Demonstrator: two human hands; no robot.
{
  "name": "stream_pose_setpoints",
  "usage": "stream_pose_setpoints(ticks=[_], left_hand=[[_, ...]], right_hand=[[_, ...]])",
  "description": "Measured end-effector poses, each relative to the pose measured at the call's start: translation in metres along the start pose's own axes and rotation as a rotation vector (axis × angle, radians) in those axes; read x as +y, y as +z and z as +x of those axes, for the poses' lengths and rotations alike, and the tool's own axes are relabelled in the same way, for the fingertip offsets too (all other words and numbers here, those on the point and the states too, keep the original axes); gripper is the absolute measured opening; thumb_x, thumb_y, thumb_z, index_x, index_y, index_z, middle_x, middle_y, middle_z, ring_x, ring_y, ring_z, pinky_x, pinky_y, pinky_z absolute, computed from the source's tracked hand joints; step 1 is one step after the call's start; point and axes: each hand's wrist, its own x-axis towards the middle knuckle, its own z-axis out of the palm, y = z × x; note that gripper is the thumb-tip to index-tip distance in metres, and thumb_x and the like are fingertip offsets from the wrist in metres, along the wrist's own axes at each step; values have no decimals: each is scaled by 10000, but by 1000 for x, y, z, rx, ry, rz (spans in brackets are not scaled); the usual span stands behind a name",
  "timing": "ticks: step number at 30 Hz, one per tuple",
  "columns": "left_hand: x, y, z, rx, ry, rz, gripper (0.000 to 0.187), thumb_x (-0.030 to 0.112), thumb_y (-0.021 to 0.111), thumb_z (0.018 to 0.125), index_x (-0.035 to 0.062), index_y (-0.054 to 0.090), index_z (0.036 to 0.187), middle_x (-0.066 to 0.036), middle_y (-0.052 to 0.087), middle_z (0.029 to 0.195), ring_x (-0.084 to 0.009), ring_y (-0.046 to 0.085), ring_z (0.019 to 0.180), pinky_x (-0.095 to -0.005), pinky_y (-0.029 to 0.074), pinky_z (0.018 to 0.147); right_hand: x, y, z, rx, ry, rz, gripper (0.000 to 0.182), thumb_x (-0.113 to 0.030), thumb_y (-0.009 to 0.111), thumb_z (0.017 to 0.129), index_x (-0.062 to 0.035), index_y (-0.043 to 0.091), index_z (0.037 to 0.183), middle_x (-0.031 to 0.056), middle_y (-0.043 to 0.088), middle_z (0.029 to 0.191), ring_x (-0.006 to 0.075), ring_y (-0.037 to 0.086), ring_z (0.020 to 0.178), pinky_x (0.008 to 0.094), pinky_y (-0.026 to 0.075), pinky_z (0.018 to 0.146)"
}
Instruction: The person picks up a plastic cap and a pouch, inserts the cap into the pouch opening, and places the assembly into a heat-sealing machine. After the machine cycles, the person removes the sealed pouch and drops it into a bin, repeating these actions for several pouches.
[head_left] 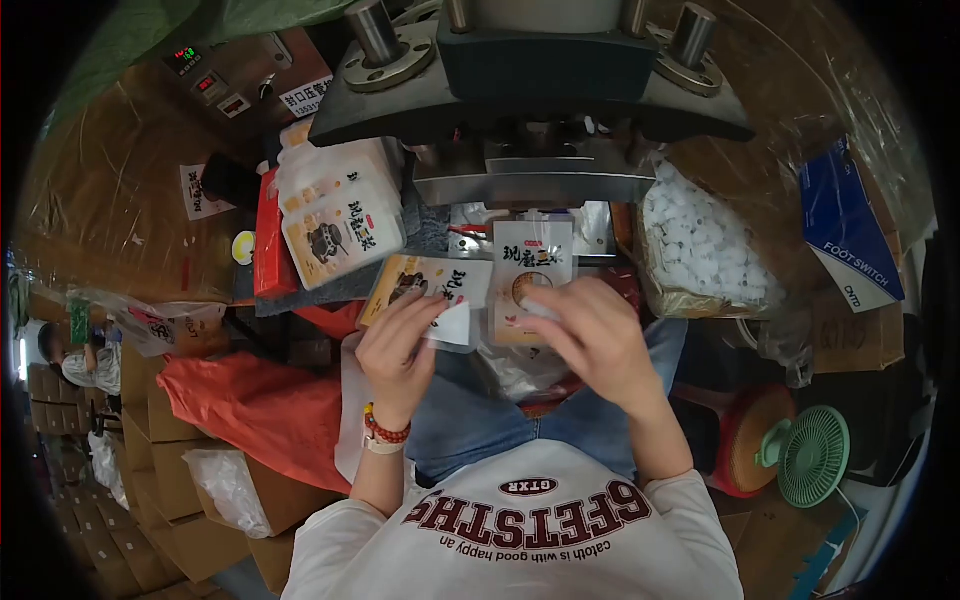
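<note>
My left hand (pixel 396 345) is closed on a flat printed pouch (pixel 412 280), white and yellow with dark lettering, held tilted over my lap. A second printed pouch (pixel 533 250) is upright in front of the press, right beside the first. My right hand (pixel 602 335) is in front of that pouch's lower part, thumb and fingers drawn together. Something small and whitish shows at its fingertips, too small to name. Above both hands hangs the metal bar (pixel 535 188) of the press.
A stack of similar pouches (pixel 340 235) lies left, by a red box (pixel 272 240). At right is a carton of small white plastic pieces (pixel 705 245). A blue-and-white box (pixel 850 225), a green fan (pixel 812 455) and a control box (pixel 235 85) stand around. Another person (pixel 92 365) is far left.
</note>
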Motion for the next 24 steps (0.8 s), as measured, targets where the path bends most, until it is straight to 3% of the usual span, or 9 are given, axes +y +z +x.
stream_pose_setpoints(ticks=[4, 9, 12, 13, 15, 16, 18, 21, 24], left_hand=[[20, -10, 11, -66, 144, -57, 389, -75, 593, 638, 68, 697, 984, -79, 695, 996, -261, 668, 938, -336, 531, 784], [24, 8, 12, -205, 121, -262, 351, -58, 624, 683, 61, 703, 1004, -76, 703, 953, -203, 687, 818, -279, 535, 683], [16, 47, 0, -419, -434, -668, 180, 147, 691, 861, 8, 710, 973, -72, 712, 829, -51, 608, 643, -224, 499, 588], [15, 58, -1, -421, -431, -669, 180, 147, 691, 861, 8, 710, 973, -72, 712, 829, -51, 608, 643, -224, 499, 588], [12, 79, 3, -356, -840, -1084, 212, 169, 676, 884, -36, 697, 934, -77, 703, 834, -65, 615, 650, -224, 510, 586], [11, 81, 12, -324, -893, -1162, 243, 180, 666, 895, -62, 678, 913, -90, 694, 845, -93, 637, 680, -224, 522, 598], [11, 82, 34, -293, -988, -1321, 223, 167, 667, 891, -54, 670, 924, -95, 694, 853, -98, 649, 697, -232, 529, 603], [-1, 94, 47, -285, -1004, -1389, 210, 160, 669, 888, -49, 665, 912, -96, 693, 863, -103, 651, 707, -238, 532, 619], [-7, 100, 49, -303, -992, -1356, 221, 170, 676, 883, -49, 663, 914, -92, 693, 878, -101, 651, 726, -233, 527, 641]], right_hand=[[-6, -3, 5, -154, -144, 14, 322, -148, 738, 739, -14, 652, 1019, 81, 543, 729, 248, 543, 654, 356, 448, 603], [6, -13, -1, -196, -36, 149, 394, -174, 745, 739, -31, 635, 1089, 79, 530, 759, 246, 522, 661, 350, 444, 604], [12, -18, 1, -113, 148, 20, 430, -182, 754, 745, -35, 620, 1126, 82, 523, 778, 227, 520, 674, 324, 439, 603], [13, -22, 2, -82, 253, -61, 439, -183, 757, 750, -34, 614, 1136, 82, 523, 788, 210, 523, 683, 307, 436, 602], [22, -39, -3, 63, 390, -75, 418, -139, 732, 789, -26, 596, 1168, 83, 534, 818, 161, 517, 687, 271, 424, 590], [27, -48, -5, 148, 419, -107, 416, -126, 719, 802, -26, 587, 1184, 83, 535, 830, 151, 511, 683, 262, 422, 587], [42, -59, -7, 157, 607, -162, 398, -139, 705, 808, -8, 576, 1161, 112, 577, 856, 256, 553, 758, 351, 448, 665], [96, -49, -20, 38, 499, -788, 304, -118, 629, 838, -6, 597, 1119, 158, 605, 978, 327, 554, 938, 411, 467, 777], [116, -34, -30, -44, 496, -687, 285, -69, 628, 826, -20, 597, 1106, 153, 601, 954, 333, 553, 949, 408, 462, 806]])
